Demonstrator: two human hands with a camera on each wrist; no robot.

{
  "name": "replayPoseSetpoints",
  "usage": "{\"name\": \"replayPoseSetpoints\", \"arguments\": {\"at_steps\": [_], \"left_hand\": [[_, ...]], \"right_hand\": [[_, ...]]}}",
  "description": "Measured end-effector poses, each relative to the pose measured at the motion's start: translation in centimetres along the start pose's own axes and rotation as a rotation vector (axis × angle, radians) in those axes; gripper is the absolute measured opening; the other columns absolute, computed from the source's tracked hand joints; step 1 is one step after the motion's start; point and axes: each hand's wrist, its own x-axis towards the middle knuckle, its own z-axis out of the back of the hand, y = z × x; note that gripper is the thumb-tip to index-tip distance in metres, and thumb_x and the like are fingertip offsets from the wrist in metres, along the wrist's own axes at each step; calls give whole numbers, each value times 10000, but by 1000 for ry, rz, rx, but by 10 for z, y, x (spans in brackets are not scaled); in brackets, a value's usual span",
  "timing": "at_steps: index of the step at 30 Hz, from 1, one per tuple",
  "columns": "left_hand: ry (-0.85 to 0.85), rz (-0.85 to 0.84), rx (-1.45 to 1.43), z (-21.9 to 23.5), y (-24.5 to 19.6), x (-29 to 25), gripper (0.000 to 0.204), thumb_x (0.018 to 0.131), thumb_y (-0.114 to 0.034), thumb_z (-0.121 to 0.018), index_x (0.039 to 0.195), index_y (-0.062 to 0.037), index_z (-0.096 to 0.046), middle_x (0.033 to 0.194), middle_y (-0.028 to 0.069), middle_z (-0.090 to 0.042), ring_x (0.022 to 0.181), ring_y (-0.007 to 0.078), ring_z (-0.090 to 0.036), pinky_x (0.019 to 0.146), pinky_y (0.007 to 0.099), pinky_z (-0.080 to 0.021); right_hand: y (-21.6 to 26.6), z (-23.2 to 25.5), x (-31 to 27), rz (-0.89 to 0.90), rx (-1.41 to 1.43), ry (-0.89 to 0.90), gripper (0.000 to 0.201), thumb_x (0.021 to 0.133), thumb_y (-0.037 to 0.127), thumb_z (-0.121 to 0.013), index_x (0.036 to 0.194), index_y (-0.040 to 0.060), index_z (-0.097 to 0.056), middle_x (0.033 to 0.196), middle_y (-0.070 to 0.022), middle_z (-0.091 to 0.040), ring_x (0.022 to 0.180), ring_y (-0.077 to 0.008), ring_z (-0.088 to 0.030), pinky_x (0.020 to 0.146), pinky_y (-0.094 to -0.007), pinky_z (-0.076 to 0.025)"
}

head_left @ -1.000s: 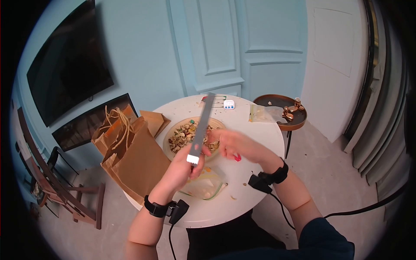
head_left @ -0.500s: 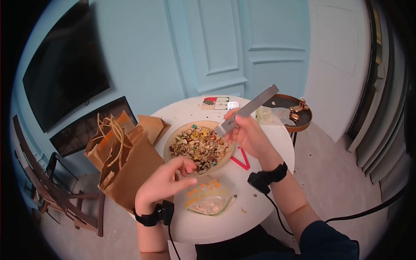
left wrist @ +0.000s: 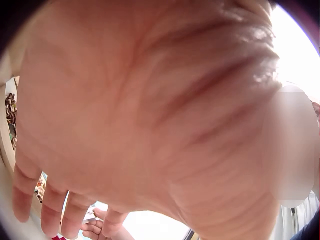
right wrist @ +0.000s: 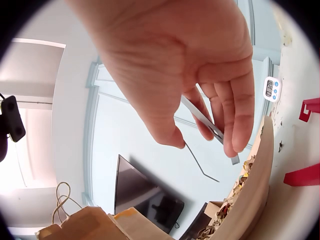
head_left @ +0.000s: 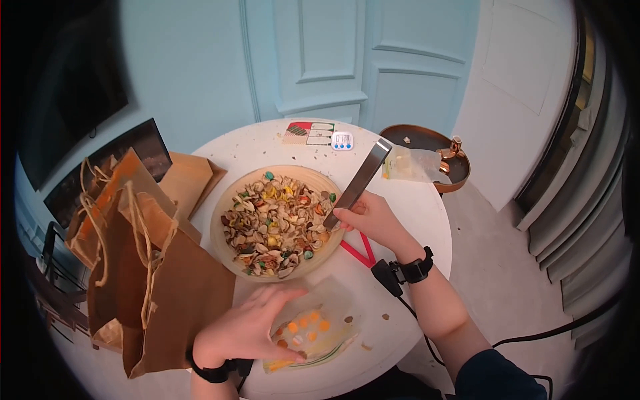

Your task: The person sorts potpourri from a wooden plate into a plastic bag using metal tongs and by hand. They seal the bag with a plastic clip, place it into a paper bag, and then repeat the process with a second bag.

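My right hand [head_left: 375,219] pinches a pair of metal tongs [head_left: 363,175] near the right rim of a wide shallow bowl [head_left: 219,250]. In the right wrist view, the two tong arms [right wrist: 202,119] stand apart between thumb and fingers. Curled brown and cream pieces [head_left: 283,223], mixed with green, yellow and red bits, fill the bowl. My left hand [head_left: 250,328] is over the left side of a clear zip bag [head_left: 337,303], thumb and fingers spread apart. Orange pieces [head_left: 308,323] show in the bag. The palm fills most of the left wrist view.
Brown paper bags [head_left: 180,293] stand at the left, close by the bowl. A pink-red folded strip [head_left: 363,252] lies under the right hand. Toward the back are a white timer [head_left: 343,141], a printed card [head_left: 309,133] and another plastic bag [head_left: 412,165], near a round side table [head_left: 460,189].
The tongs have passed from my left hand to my right, which now holds them at the bowl's right rim. My left hand has come down over the zip bag. The head view has shifted closer.
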Motion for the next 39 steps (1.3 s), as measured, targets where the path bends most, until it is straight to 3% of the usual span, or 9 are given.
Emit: {"name": "replayPoseSetpoints", "arguments": {"at_steps": [2, 9, 11, 15, 20, 23, 30, 35, 39], "left_hand": [[105, 32, -103, -2, 0, -1, 946, 618, -412, -810, 1375, -100, -338, 1400, 165, -350, 1299, 331, -347, 1025, 388, -352], [206, 1, -277, 0, -8, -2, 856, 644, -347, -805, 1344, -117, -368, 1412, 147, -346, 1264, 329, -388, 991, 373, -379], [15, -22, -230, -5, 0, 3, 668, 634, -271, -809, 1192, -113, -478, 1355, 121, -419, 1076, 220, -524, 820, 287, -469], [-214, 12, -218, -5, 7, 10, 286, 659, -85, -710, 919, -77, -592, 1188, 125, -534, 1067, 211, -525, 895, 303, -427], [-392, 30, -341, -11, 17, 11, 141, 726, -25, -639, 860, -41, -597, 1003, 99, -574, 959, 178, -566, 839, 280, -446], [-543, 191, -518, -17, 27, 11, 24, 832, -26, -593, 844, -6, -587, 787, 2, -584, 687, 60, -539, 617, 199, -435], [-575, 207, -891, -18, 26, 15, 41, 891, -5, -537, 913, -39, -537, 787, -20, -554, 669, 14, -510, 585, 153, -402], [-513, 178, -821, -16, 25, 14, 46, 896, -1, -519, 912, -33, -548, 809, -3, -582, 692, 34, -523, 617, 178, -417], [-489, 158, -877, -18, 30, 14, 126, 894, 16, -488, 936, -7, -604, 816, 16, -611, 697, 53, -539, 641, 196, -432]], "right_hand": [[-7, -1, 2, 28, -1, 2, 287, 842, 139, -639, 1076, -16, -584, 879, -75, -664, 746, -117, -618, 687, -265, -523], [-10, -5, -1, 57, -172, 129, 309, 841, 125, -639, 1110, -15, -582, 912, -97, -675, 806, -122, -627, 732, -278, -507], [-13, -6, 1, 32, -177, 167, 309, 853, 106, -634, 1129, -20, -575, 957, -96, -673, 850, -117, -623, 762, -276, -506], [-24, -9, 6, 121, -262, 74, 267, 832, 160, -632, 1022, -26, -602, 849, -134, -688, 737, -173, -655, 693, -298, -512], [-16, -8, 2, 60, -274, 68, 259, 840, 151, -626, 1024, -30, -601, 825, -121, -684, 729, -166, -650, 681, -294, -512], [-7, -10, 0, 63, -9, 7, 240, 856, 110, -614, 1046, -36, -600, 874, -55, -660, 710, -104, -608, 636, -243, -500], [52, -23, -48, 137, 232, 344, 179, 817, 48, -646, 988, 1, -620, 863, -34, -649, 678, -53, -572, 587, -207, -460], [49, -39, -49, 309, -273, 559, 218, 767, 118, -686, 979, 80, -652, 805, 27, -625, 620, -65, -522, 578, -209, -427], [62, -33, -53, 208, -279, 490, 275, 745, 122, -708, 1014, 102, -655, 871, 24, -631, 685, -58, -519, 581, -202, -423]]}}
